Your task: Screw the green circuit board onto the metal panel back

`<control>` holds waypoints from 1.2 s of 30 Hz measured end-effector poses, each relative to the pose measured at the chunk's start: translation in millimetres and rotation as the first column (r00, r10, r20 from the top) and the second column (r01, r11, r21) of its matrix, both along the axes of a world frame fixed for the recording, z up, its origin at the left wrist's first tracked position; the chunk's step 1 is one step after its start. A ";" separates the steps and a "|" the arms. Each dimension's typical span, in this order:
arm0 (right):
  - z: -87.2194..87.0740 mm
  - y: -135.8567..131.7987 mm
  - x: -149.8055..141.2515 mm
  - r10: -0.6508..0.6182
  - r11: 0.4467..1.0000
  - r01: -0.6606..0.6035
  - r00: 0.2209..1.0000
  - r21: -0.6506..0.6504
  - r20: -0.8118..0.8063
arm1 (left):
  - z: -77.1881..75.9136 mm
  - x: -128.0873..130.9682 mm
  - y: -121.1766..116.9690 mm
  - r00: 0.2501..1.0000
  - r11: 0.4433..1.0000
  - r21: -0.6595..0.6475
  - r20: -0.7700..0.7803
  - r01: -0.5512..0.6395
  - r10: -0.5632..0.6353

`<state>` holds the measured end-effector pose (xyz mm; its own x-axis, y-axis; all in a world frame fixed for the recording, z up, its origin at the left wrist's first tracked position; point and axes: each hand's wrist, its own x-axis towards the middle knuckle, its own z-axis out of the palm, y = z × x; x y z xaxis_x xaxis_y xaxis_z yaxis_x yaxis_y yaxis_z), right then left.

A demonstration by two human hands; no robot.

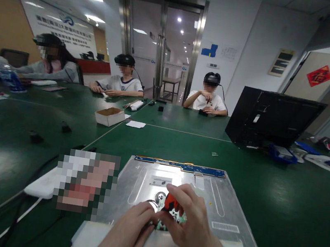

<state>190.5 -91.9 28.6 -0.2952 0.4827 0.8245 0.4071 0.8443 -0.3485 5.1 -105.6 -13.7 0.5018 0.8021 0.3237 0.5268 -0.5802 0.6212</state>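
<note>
A silver metal panel (226, 208), the back of a display with a blue strip along its far edge, lies flat on the green table in front of me. My right hand (190, 219) is closed around an orange-handled tool (170, 203) over the panel's middle. My left hand (132, 231) rests beside it, fingers curled and pinched on a small green circuit board (173, 218) that sits on the panel. The tool's tip is hidden by my fingers.
A black monitor (270, 117) stands at the right with blue items beside it. A small cardboard box (109, 116) and paper slips lie mid-table. A white device (40, 185) and cables lie at the left. Three people sit at the far side.
</note>
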 end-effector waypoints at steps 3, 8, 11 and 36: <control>2.7 -2.5 1.2 0.055 0.998 -0.053 0.998 -0.041 0.028 | -0.1 -0.2 0.2 1.000 1.000 -0.017 -0.007 0.009 -0.009; 0.8 -0.8 0.2 0.008 1.000 -0.008 1.000 -0.001 -0.001 | -0.1 0.2 0.8 1.000 1.000 -0.006 -0.010 -0.001 0.001; 0.2 0.8 -0.3 -0.014 0.999 0.015 1.000 0.033 -0.028 | -0.1 0.6 1.0 1.000 1.000 0.005 -0.002 -0.007 0.007; 2.9 -4.2 -0.5 0.024 0.999 -0.023 1.000 -0.031 0.017 | 3.9 1.2 -1.0 1.000 1.000 -0.021 0.006 -0.010 0.010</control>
